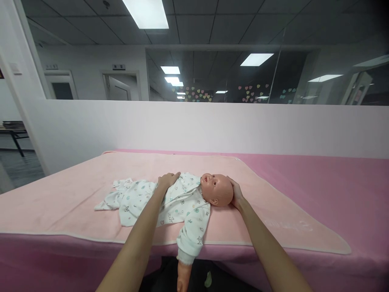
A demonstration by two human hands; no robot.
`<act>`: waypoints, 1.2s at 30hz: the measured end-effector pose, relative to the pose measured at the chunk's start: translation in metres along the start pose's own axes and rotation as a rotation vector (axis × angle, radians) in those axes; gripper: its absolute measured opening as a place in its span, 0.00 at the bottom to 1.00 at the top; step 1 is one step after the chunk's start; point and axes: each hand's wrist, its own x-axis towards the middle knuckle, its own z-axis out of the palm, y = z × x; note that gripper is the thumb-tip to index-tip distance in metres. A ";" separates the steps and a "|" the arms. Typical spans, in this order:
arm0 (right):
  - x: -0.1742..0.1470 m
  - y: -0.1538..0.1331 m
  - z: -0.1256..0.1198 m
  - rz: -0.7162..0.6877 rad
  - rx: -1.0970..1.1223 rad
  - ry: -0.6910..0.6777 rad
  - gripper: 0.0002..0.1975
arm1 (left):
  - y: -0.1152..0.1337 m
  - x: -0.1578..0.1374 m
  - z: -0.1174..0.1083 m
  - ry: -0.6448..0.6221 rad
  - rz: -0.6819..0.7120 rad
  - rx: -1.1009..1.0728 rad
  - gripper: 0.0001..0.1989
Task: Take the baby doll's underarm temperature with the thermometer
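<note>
A baby doll (220, 190) lies on its back across a peach blanket (79, 190), head to the right and face turned up. Its white printed clothes (179, 205) cover the body, and the legs of the outfit lie limp to the left. My left hand (168, 179) is curved over the far side of the doll's middle, its fingers partly hidden. Against the crown of the doll's head, my right hand (237, 194) is cupped, with some fingers out of sight behind it. The doll's near arm (184, 275) hangs over the front edge. Its far arm is not visible.
Under the blanket is a pink-covered table (343, 194). A low white wall (212, 127) with glass above runs behind it. At far left, a dark-legged table (15, 136) stands past a white post. Below the front edge, dark clothing (225, 278) shows.
</note>
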 end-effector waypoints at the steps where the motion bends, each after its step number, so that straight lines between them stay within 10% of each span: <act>1: -0.001 -0.001 0.001 0.008 0.009 0.008 0.22 | 0.000 0.000 0.000 0.000 0.000 -0.003 0.36; 36: -0.002 -0.003 -0.001 -0.041 0.058 0.042 0.22 | -0.002 0.001 0.001 0.025 0.003 -0.078 0.36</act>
